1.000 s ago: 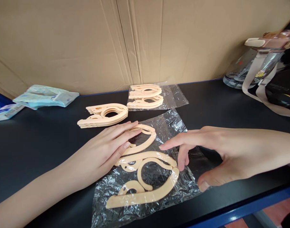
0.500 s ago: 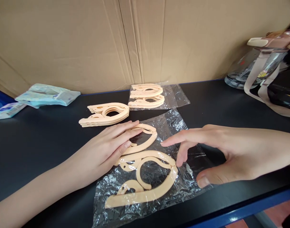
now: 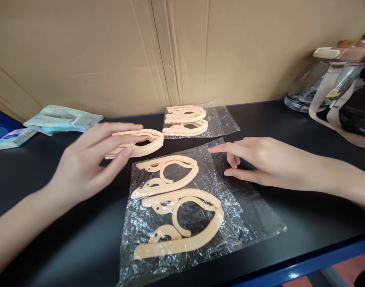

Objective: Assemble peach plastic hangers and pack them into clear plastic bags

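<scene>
Two beige folded plastic hangers, an upper one and a lower one, lie side by side in a clear plastic bag on the black tabletop. My left hand is over a loose stack of similar folded hangers, its fingers stretched across the stack's left part; whether they touch it is hard to tell. My right hand is over the bag's upper right part with the index finger extended and the thumb apart. Its index fingertip is near the bag's far edge, and nothing is held.
Behind lies another clear bag with folded hangers in it. Pale blue tissue packs are at the far left. A clear bottle with a strap stands at the back right. Cardboard walls off the back; a blue edge borders the front.
My left hand has left the bagged upper hanger and moved up and left over the loose stack. My right hand has shifted away toward the bag's far edge, with thumb and fingers closer together.
</scene>
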{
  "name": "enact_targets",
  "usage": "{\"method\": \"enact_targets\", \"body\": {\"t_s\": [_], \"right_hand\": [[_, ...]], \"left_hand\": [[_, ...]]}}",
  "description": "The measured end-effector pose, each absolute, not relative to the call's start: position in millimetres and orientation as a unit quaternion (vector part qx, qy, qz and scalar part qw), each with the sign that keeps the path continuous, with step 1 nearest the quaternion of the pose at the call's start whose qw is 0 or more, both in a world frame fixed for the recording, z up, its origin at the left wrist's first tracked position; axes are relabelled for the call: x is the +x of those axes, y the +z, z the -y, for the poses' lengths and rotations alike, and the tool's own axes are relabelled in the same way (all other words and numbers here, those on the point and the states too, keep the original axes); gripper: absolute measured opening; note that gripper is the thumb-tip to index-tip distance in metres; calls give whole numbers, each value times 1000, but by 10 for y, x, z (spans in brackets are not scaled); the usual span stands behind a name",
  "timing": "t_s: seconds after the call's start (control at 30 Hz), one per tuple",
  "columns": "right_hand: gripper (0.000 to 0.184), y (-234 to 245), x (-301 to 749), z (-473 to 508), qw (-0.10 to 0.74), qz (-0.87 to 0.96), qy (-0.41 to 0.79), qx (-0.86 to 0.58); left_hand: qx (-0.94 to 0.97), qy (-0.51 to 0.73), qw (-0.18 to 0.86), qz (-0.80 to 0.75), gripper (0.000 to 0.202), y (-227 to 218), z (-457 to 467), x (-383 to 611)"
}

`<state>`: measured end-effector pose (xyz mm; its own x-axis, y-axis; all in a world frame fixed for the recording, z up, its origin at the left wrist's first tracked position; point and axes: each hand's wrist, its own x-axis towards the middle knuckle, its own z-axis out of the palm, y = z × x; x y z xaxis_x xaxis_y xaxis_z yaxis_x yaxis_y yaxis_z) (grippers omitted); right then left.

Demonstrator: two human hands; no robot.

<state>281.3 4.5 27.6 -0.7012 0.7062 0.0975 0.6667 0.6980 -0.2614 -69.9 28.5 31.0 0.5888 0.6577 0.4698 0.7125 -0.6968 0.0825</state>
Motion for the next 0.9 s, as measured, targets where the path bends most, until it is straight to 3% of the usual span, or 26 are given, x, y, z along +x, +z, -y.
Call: {"method": "enact_targets", "body": {"t_s": [0.23, 0.47, 0.9], "right_hand": [[43, 224, 2850, -130, 79, 926, 33, -367], [39, 204, 2834, -114, 107, 926, -23, -362], [37, 192, 2845, -130, 122, 919, -28, -373]], "left_hand": [[-868, -118, 32, 480, 79, 118, -734, -1075], [-843, -183, -26, 506, 90, 173, -712, -1027], [-845, -156, -46, 510, 98, 252, -625, -946]]}}
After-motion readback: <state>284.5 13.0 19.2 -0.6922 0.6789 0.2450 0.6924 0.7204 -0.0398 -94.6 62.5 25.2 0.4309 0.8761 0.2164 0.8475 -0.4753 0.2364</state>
